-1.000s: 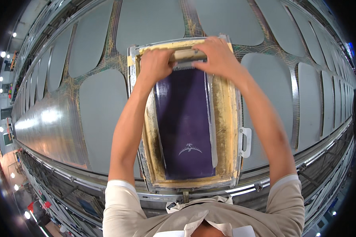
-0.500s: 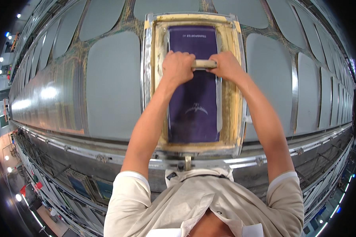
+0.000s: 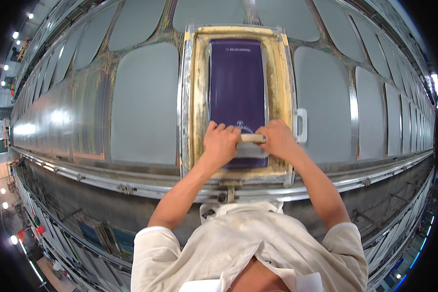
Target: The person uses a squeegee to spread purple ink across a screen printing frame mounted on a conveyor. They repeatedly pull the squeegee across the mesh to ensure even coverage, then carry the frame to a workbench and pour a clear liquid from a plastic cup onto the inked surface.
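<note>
Both hands grip a squeegee (image 3: 251, 138) by its pale bar, one at each end. My left hand (image 3: 221, 144) wraps the left end, and my right hand (image 3: 278, 141) wraps the right. The squeegee lies across the lower part of a screen-printing frame (image 3: 285, 92), whose inner border is yellowed and stained. Inside the frame is a dark purple printing area (image 3: 237, 82) with small pale lettering near its far end. A pale curved mark (image 3: 240, 125) shows just beyond the squeegee. The squeegee's blade is partly hidden by my hands.
Rounded grey panels (image 3: 145, 104) lie in rows on the long table on both sides of the frame. A white handle (image 3: 301, 125) sticks out at the frame's right side. A metal rail (image 3: 146, 190) runs along the table's near edge, close to my body.
My two hands have drawn the squeegee toward me, from the upper part of the purple area to its lower part. The white handle now shows more fully.
</note>
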A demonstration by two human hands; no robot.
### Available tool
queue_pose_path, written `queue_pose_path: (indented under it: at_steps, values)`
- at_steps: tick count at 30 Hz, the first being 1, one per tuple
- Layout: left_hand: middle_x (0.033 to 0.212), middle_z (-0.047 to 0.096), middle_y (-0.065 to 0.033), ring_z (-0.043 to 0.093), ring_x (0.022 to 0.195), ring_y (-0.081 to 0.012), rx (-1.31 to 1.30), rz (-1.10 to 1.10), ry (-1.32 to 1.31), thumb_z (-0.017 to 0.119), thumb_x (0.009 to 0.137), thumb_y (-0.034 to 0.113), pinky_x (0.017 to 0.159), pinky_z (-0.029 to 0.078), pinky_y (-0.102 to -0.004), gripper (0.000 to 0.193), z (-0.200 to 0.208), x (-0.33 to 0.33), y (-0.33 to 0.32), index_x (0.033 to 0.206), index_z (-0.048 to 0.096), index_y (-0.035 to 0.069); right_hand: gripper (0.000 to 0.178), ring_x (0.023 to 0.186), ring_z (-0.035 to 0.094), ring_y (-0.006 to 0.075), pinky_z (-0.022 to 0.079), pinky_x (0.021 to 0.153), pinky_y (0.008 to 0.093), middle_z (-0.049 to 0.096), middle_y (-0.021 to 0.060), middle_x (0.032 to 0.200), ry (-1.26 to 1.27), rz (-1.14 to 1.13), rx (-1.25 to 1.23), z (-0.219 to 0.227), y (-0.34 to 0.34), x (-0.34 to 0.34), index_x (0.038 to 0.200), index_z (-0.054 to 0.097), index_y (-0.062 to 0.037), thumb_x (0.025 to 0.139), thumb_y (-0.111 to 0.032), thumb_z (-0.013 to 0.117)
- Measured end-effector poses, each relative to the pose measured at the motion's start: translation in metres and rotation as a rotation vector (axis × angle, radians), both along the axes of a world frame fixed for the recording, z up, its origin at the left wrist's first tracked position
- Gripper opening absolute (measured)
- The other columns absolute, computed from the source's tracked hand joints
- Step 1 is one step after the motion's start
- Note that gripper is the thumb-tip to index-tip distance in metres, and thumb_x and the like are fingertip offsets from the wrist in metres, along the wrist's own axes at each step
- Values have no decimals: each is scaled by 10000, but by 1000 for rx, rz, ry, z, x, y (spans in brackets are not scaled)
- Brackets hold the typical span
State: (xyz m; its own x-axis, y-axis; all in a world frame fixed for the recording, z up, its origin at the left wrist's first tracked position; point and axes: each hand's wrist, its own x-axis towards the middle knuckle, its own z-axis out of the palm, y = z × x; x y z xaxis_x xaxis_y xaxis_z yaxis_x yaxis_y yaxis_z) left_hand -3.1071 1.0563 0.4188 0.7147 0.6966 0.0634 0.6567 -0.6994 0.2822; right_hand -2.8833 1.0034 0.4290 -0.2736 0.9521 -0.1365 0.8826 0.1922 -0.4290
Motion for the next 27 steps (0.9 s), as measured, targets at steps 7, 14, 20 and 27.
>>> queue_pose_path:
  at_steps: [7,14,20,27]
  values:
    - [788,694,-53,673,777,-271,229,23,-66,773,741,180,801,437,-420,158,-1,77,224,870,688,151,314,840,680,356,533,765,471,695,140,806,32,-60,230,-12,227,80,934,718,-99,729,-289,862]
    - [782,721,-94,707,791,-307,171,40,79,807,758,281,812,484,-450,213,-11,124,340,889,731,131,392,862,686,383,540,793,459,718,165,860,-5,-179,45,-22,344,120,1004,726,-84,738,-337,863]
    - [772,720,-118,706,767,-340,137,22,98,805,767,305,760,532,-474,250,-7,116,322,923,739,120,411,857,687,384,537,772,451,722,170,866,-33,-212,5,-27,321,104,1036,726,-75,755,-346,854]
    - [799,712,-97,693,761,-322,100,-21,12,809,737,236,751,499,-450,215,-8,64,186,895,724,116,273,871,697,350,549,774,446,729,138,879,-10,-168,-54,-17,187,55,956,729,-129,766,-296,832]
